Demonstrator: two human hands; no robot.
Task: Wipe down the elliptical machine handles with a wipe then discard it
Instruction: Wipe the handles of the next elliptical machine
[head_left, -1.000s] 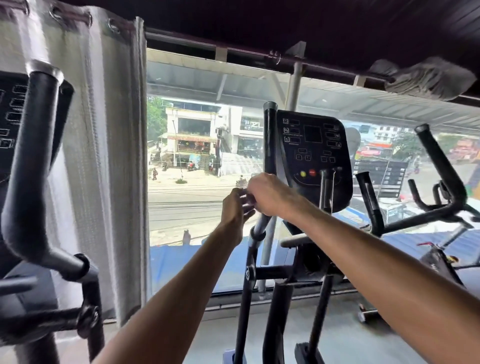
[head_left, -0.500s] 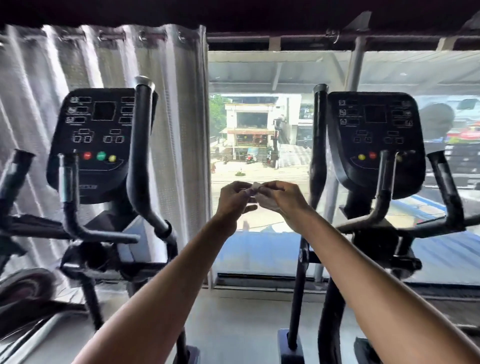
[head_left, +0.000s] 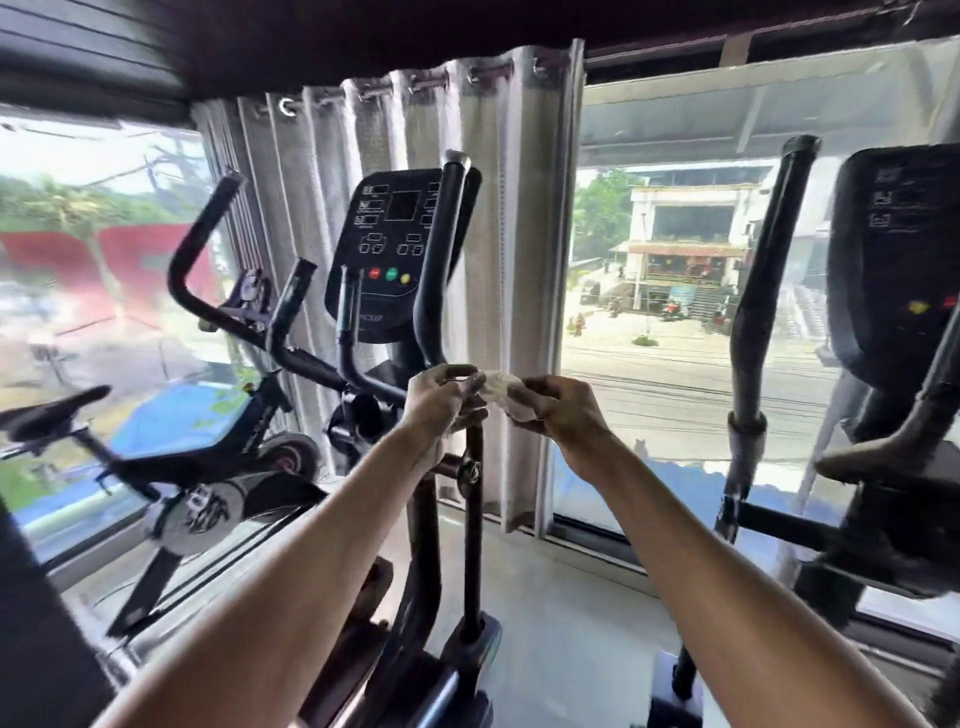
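Wipe (head_left: 506, 395) mostly hidden between both hands; exercise bike (head_left: 156, 441) motion-blurred; right elliptical (head_left: 883, 312) cut by frame edge.

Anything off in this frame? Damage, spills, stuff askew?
Nothing stands out. The left hand and right hand pinch a crumpled wipe between them, in front of the handle of the elliptical, which stands upright. No spill shows on the floor. The frame's left edge is blurred.

The pale, crumpled wipe (head_left: 503, 388) was at the frame centre, just right of the black upright handle (head_left: 440, 270).
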